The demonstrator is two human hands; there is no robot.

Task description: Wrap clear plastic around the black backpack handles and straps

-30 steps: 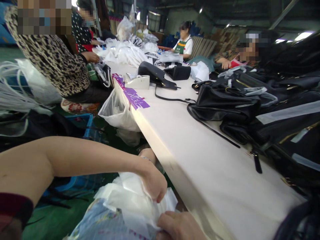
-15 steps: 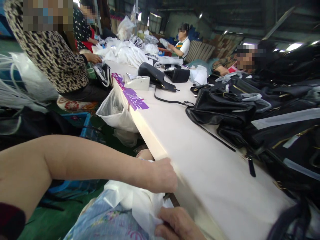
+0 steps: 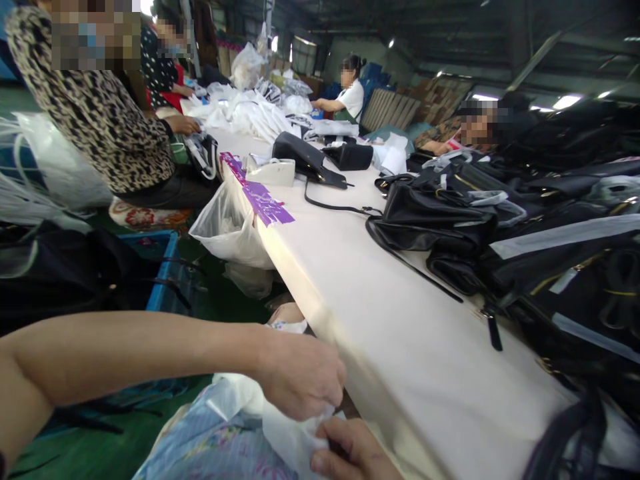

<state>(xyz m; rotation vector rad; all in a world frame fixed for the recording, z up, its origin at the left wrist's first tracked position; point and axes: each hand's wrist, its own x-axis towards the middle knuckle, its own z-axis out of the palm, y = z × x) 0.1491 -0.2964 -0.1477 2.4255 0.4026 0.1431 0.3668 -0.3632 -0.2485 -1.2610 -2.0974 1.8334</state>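
Observation:
My left hand (image 3: 306,375) is closed in front of the table's near edge, just above a crumpled white sheet, thin like tissue paper (image 3: 287,427). Its fingertips are turned away, so what they hold, if anything, is hidden. Close below it, my right hand (image 3: 354,451) pinches an edge of that white sheet between thumb and fingers. The sheet lies over my lap, on a light blue flowered cloth (image 3: 215,433).
A long white-topped table (image 3: 350,280) runs away from me. Black bags (image 3: 450,220) are heaped along its right side. Purple tape (image 3: 267,200) and a hanging plastic bag (image 3: 227,227) mark the left edge. A blue crate (image 3: 163,267) holds black bags. Several people sit around.
My left hand has come down and slightly left, from the table edge to just above the white sheet. My right hand keeps its pinch on the sheet.

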